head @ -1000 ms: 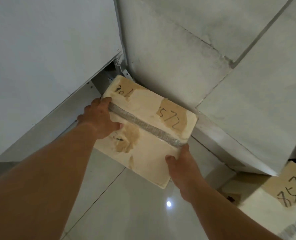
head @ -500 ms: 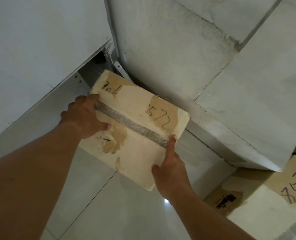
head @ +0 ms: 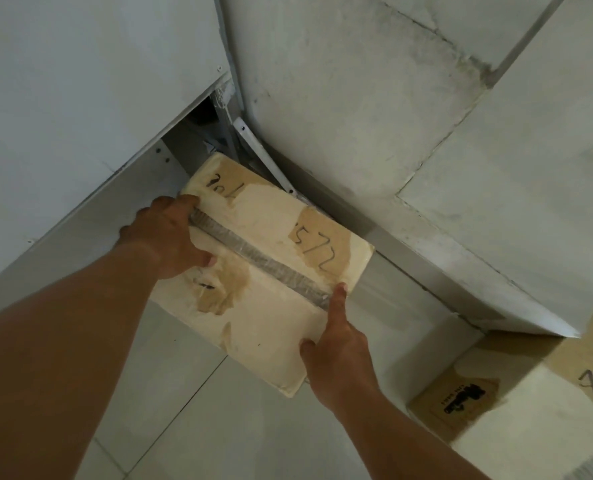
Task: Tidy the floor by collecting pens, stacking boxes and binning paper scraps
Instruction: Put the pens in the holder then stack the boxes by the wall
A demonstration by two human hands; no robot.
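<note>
While both hands are on it, the box (head: 271,271) sits in the middle of the frame, tilted diagonally, its far corner pushed towards the gap where the white panel (head: 80,98) at upper left meets the wall (head: 357,98) at upper right. It is a cream carton with handwritten digits on a brown patch and a tape seam (head: 264,261) running along its top.

The left hand (head: 170,237) grips the upper-left end, fingers curled over the far edge and thumb laid on the top face. The right hand (head: 336,351) holds the lower-right side, thumb on top and index finger stretched straight along the edge up to the seam. Its other fingers are hidden beneath, probably cupping the underside. Whether the carton rests on the floor (head: 219,427) or is held just clear of it I cannot tell from this angle.

This looks like the box-stacking step, with one carton in hand. A second box (head: 517,410), marked with similar digits, lies at lower right, apart from the held one. The next move likely calls for lifting the carton level with both hands, swinging it towards that box and squaring the edges before letting go. No pens or paper scraps show.
</note>
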